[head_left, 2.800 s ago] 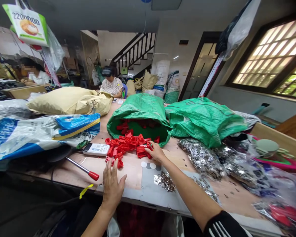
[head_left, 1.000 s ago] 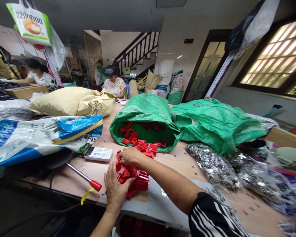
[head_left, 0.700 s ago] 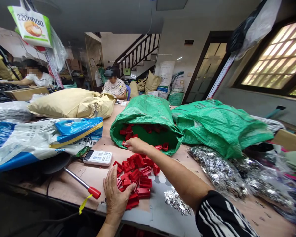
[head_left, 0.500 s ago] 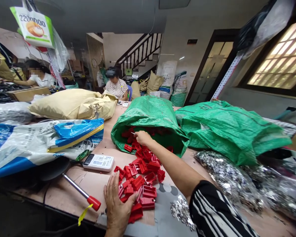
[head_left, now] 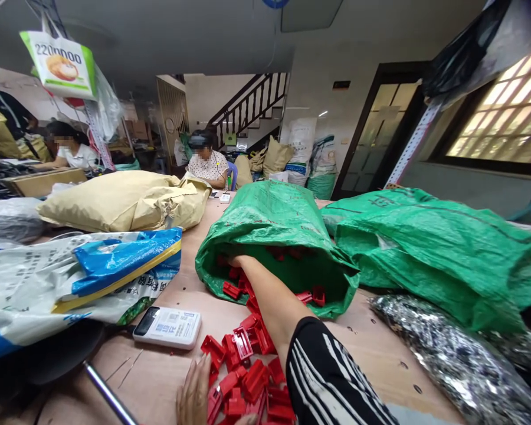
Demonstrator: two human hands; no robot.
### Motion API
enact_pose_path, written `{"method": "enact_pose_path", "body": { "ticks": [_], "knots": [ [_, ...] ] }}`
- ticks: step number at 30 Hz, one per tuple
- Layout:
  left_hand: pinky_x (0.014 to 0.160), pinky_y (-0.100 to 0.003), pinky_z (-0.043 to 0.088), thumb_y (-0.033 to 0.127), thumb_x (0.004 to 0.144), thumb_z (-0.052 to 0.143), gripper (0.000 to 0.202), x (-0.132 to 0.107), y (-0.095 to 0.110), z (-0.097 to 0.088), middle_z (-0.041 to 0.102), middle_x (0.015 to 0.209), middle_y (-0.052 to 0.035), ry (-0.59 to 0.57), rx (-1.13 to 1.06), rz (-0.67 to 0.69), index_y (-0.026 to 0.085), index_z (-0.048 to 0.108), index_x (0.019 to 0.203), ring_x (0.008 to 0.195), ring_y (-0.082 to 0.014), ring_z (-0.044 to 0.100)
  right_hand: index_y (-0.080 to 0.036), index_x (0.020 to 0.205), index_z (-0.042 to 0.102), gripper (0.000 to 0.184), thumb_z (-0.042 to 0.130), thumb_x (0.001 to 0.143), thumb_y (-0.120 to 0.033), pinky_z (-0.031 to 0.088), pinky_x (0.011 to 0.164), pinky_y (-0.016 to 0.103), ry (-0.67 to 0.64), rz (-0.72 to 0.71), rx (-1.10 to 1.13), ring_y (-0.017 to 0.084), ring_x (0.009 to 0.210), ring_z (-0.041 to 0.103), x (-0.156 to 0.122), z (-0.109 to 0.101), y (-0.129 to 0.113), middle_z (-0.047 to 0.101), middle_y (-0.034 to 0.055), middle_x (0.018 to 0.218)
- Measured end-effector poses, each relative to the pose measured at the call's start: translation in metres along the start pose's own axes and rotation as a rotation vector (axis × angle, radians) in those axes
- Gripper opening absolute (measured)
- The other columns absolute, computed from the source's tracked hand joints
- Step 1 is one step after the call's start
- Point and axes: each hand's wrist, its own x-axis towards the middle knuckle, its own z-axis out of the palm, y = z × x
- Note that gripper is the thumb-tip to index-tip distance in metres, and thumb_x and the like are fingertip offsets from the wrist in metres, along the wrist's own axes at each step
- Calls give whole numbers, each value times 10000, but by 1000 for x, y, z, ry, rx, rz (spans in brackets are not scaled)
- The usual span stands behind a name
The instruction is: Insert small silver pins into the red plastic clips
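Observation:
My right hand (head_left: 237,260) reaches into the mouth of a green woven sack (head_left: 274,209) lying on the table. Its fingers are hidden inside, so I cannot see what they hold. Red plastic parts (head_left: 253,381), box-like with open sides, spill from the sack in a heap towards me. A few more red parts (head_left: 312,295) lie at the right of the sack's mouth. Beside the heap, on its left edge, rests my left hand (head_left: 193,389), open with fingers extended; its lower part is cut off by the frame.
A white box-shaped device (head_left: 168,327) and a metal rod (head_left: 108,392) lie on the left. Behind them are a blue-white bag (head_left: 128,277) and a tan sack (head_left: 110,200). Another green sack (head_left: 425,248) and a bag of shiny metal pieces (head_left: 451,354) stand right. A person (head_left: 207,162) sits across.
My right hand has gone deeper into the sack; a thin metal point showed at its fingers before. The view has tilted up and closer, with my left hand lower in the picture.

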Motion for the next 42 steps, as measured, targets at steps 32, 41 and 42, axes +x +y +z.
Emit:
{"method": "enact_pose_path", "body": {
  "ticks": [32,41,42],
  "knots": [
    [1027,-514,277,515,656,709,849,18,46,-52,510,1322,-217,-14,-68,-16,155,399,1360,1255,-355,426,-262,1165,611,312,520,870,-217,439,850,255,-5,-193,116,192,1030,612,-216,-10,-31,668,24,1141],
    [1031,-504,268,469,719,677,632,19,49,-59,538,1303,-186,45,-78,-16,167,520,1252,1271,-329,419,-199,1095,592,278,439,911,-341,460,701,239,429,-86,627,139,769,614,-352,-5,-10,657,17,826],
    [1039,-502,261,456,742,659,568,17,49,-61,547,1294,-176,56,-84,0,168,540,1217,1276,-318,417,-187,1081,592,296,435,907,-367,455,638,234,469,-25,683,132,689,591,-373,0,-4,634,15,774]
  ]
}}
